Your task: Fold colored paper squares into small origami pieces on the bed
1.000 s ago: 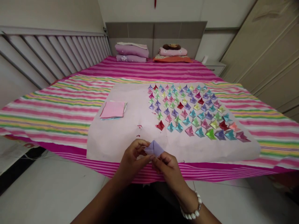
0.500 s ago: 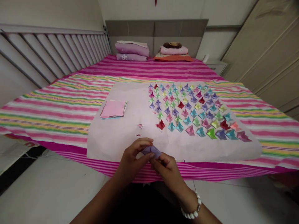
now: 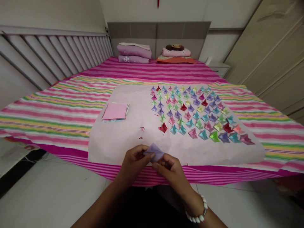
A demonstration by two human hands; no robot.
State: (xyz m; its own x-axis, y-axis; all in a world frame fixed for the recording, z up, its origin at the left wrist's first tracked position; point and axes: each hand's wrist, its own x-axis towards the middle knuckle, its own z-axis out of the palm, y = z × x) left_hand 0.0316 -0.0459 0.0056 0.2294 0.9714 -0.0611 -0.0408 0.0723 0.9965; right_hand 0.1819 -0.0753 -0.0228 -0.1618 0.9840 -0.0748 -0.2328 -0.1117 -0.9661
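Between my two hands is a small folded piece of purple origami paper, held over the near edge of a large white sheet. My left hand pinches its left side, with the thumb lying on the front face. At the lower right corner, the fingers of my right hand are closed on the paper; a white bead bracelet circles that wrist. Beyond the hands, a red folded paper piece is the closest of several colourful origami pieces set out in rows.
The white sheet lies on a striped bedspread. A stack of square paper, pink on top, rests on its left part. Small red scraps lie near the middle. Folded bedding stands by the headboard.
The purple paper has been turned so that it now shows a wider, pointed face. My left fingers have come down from its top edge to its left side.
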